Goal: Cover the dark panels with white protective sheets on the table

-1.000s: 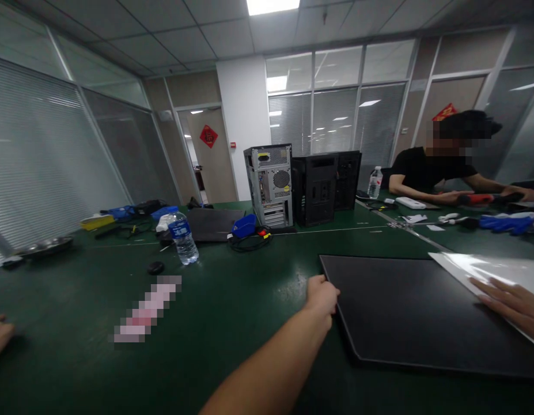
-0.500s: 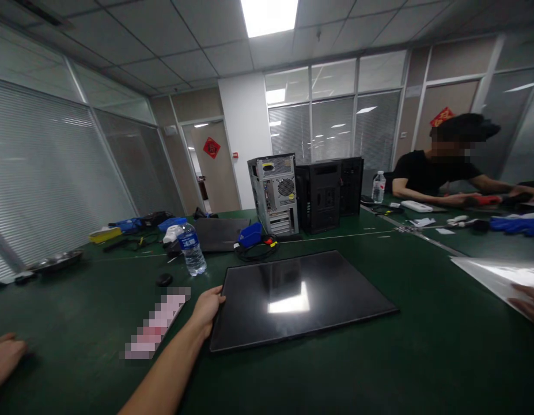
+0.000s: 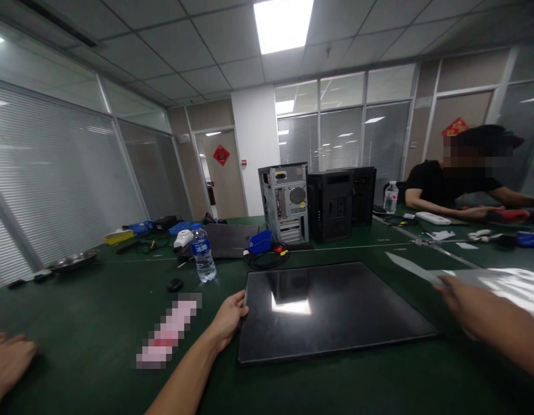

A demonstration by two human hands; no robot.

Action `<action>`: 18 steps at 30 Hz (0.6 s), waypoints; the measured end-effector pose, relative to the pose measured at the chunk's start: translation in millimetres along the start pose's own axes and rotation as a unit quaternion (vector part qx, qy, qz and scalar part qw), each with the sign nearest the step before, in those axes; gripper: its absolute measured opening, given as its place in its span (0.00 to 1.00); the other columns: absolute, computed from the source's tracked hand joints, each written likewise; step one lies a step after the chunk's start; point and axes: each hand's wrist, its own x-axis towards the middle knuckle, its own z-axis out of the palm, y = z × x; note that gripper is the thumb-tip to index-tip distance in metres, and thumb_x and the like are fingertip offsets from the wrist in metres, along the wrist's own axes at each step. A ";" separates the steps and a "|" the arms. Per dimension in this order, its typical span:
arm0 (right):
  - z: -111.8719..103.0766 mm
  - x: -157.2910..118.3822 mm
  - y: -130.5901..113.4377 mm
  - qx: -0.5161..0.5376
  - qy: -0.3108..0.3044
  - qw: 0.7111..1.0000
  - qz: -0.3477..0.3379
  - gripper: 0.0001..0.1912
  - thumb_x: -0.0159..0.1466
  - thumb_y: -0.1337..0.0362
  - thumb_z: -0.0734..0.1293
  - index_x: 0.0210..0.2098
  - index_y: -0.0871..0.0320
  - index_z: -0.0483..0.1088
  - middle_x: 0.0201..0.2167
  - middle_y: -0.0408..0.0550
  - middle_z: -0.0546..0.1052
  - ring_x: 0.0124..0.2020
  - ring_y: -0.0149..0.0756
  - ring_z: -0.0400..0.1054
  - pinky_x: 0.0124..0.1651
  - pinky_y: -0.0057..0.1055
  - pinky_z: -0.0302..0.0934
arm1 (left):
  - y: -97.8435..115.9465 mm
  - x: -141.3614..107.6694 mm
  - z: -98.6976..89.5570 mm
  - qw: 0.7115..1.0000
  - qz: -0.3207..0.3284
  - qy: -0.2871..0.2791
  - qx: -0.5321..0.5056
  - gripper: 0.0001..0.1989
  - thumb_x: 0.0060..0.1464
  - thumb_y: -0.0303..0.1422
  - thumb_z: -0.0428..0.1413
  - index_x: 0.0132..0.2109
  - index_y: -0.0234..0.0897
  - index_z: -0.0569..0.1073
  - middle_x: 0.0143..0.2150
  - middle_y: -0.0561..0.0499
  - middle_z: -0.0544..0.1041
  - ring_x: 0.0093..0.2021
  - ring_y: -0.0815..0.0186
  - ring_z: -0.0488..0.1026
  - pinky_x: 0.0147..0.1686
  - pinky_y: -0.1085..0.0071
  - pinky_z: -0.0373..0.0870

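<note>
A flat black screen panel (image 3: 331,311) lies face up on the green table (image 3: 318,386), with a ceiling light mirrored in it. My left hand (image 3: 230,316) grips the panel's left edge, thumb on top and fingers at the side. To the right of the panel, my right hand (image 3: 469,305) is closed on the edge of a pale, partly see-through sheet (image 3: 508,285), whose near corner is lifted off the table.
Another person's hand (image 3: 10,360) rests at the far left. Behind the panel stand a water bottle (image 3: 203,253), a blue connector (image 3: 260,242) with cable, and computer cases (image 3: 331,204). A person in black (image 3: 439,184) sits at the right.
My right hand has come further into view from the right and lifted part of the sheet toward the panel. My left hand stays on the panel's edge. The whole view has shifted slightly.
</note>
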 end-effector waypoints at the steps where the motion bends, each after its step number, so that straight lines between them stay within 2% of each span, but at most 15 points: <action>1: -4.6 -6.2 -33.5 -0.001 -0.033 0.999 0.001 0.32 0.69 0.47 0.48 0.53 0.61 0.71 0.41 0.67 0.78 0.36 0.56 0.75 0.35 0.48 0.65 | -2.8 2.7 5.2 1.000 0.004 -0.006 0.005 0.27 0.44 0.15 0.54 0.53 0.34 0.74 0.45 0.43 0.82 0.45 0.57 0.80 0.42 0.66 0.75; 3: -10.6 -19.8 -99.0 0.016 -0.086 0.996 -0.033 0.31 0.70 0.49 0.46 0.55 0.58 0.69 0.44 0.63 0.78 0.40 0.55 0.75 0.41 0.50 0.66 | -8.0 7.5 14.9 1.000 0.014 -0.012 0.018 0.26 0.43 0.15 0.55 0.51 0.33 0.75 0.45 0.42 0.82 0.45 0.58 0.80 0.42 0.67 0.75; 5: -10.7 -34.8 -157.1 0.027 -0.122 0.989 -0.080 0.28 0.71 0.51 0.47 0.55 0.57 0.70 0.42 0.61 0.79 0.41 0.54 0.75 0.43 0.50 0.66 | -11.7 10.0 22.0 1.000 0.016 -0.006 0.026 0.24 0.46 0.18 0.57 0.52 0.32 0.75 0.45 0.42 0.82 0.44 0.58 0.80 0.41 0.68 0.75; 7: -5.7 -49.7 -204.9 0.015 -0.157 0.982 -0.102 0.24 0.70 0.55 0.51 0.50 0.58 0.73 0.41 0.59 0.79 0.42 0.53 0.75 0.45 0.49 0.65 | -13.3 9.7 25.9 1.000 0.016 -0.003 0.021 0.22 0.49 0.23 0.59 0.53 0.31 0.74 0.45 0.40 0.82 0.43 0.58 0.80 0.41 0.66 0.75; 9: 1.2 -61.1 -242.2 0.007 -0.156 0.977 -0.142 0.22 0.69 0.55 0.56 0.49 0.59 0.75 0.51 0.61 0.76 0.50 0.56 0.71 0.49 0.49 0.64 | -13.2 7.8 27.6 1.000 0.017 -0.011 0.010 0.22 0.52 0.30 0.62 0.55 0.31 0.74 0.46 0.38 0.82 0.43 0.57 0.80 0.42 0.65 0.75; 11: 6.6 -66.4 -270.3 0.011 -0.156 0.976 -0.154 0.25 0.69 0.53 0.58 0.55 0.61 0.73 0.58 0.64 0.70 0.57 0.60 0.65 0.54 0.51 0.62 | -12.1 5.7 28.8 1.000 0.020 -0.019 0.008 0.23 0.53 0.34 0.63 0.55 0.31 0.73 0.47 0.37 0.81 0.45 0.55 0.80 0.45 0.63 0.75; 13: 8.3 -65.9 -290.7 0.032 -0.168 0.973 -0.155 0.27 0.69 0.52 0.57 0.58 0.62 0.71 0.61 0.65 0.67 0.61 0.61 0.62 0.57 0.53 0.59 | -10.7 5.0 30.6 0.999 0.022 -0.012 0.022 0.25 0.52 0.38 0.65 0.55 0.32 0.74 0.48 0.37 0.81 0.47 0.53 0.79 0.47 0.61 0.74; 16: 4.6 -61.0 -310.8 0.093 -0.199 0.963 -0.154 0.29 0.69 0.51 0.55 0.58 0.64 0.71 0.61 0.67 0.67 0.62 0.60 0.61 0.61 0.53 0.56 | -9.5 6.9 32.9 0.998 0.040 0.000 0.053 0.27 0.48 0.40 0.68 0.54 0.32 0.75 0.51 0.37 0.80 0.51 0.51 0.78 0.52 0.60 0.72; 18: -0.1 -60.3 -319.5 0.154 -0.223 0.951 -0.151 0.33 0.69 0.49 0.55 0.62 0.67 0.67 0.63 0.69 0.63 0.64 0.59 0.58 0.64 0.51 0.53 | -10.1 9.7 32.8 0.995 0.056 -0.007 0.077 0.29 0.46 0.38 0.69 0.54 0.31 0.75 0.53 0.36 0.79 0.53 0.51 0.77 0.55 0.60 0.71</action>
